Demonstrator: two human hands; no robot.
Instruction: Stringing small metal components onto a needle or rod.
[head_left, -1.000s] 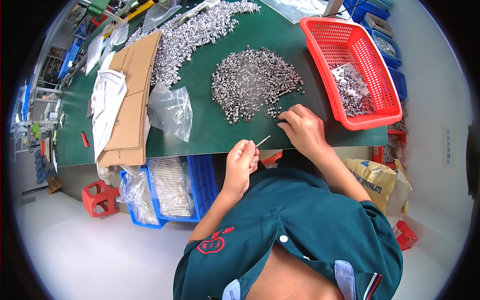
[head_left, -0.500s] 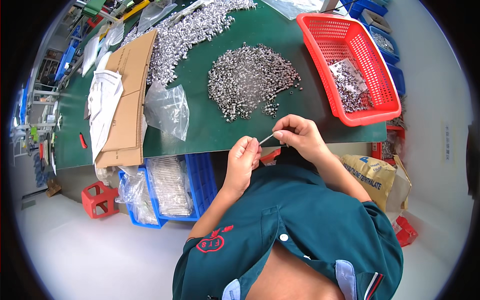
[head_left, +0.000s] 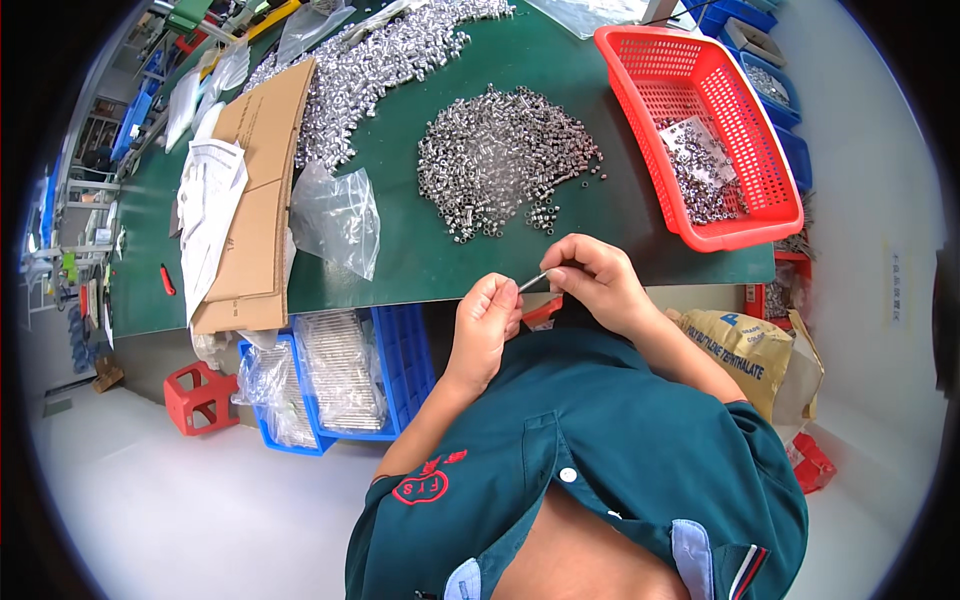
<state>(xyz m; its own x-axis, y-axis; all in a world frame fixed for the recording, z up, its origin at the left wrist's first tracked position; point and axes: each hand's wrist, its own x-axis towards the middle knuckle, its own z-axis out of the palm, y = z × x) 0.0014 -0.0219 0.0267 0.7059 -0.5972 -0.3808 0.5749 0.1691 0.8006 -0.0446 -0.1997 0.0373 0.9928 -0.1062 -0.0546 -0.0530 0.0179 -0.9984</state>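
In front of the table's near edge, my left hand (head_left: 487, 318) is closed around one end of a thin metal rod (head_left: 531, 282), which slants up to the right. My right hand (head_left: 600, 283) pinches at the rod's other end with thumb and forefinger. Whether a small part sits between those fingertips is hidden. Beyond my hands, a heap of small silvery metal rings (head_left: 500, 160) lies on the green table (head_left: 400, 285), with a few loose ones at its right and near edges.
A red plastic basket (head_left: 705, 238) with metal rings stands at the right. A clear plastic bag (head_left: 338, 220) and a cardboard sheet (head_left: 255, 225) lie left, beside a larger spread of shiny metal pieces (head_left: 350, 100). Blue bins (head_left: 405, 365) with bagged rods sit below the table.
My right hand has shifted slightly, and its fingers have changed position at the rod's end. My left hand keeps its grip in nearly the same place.
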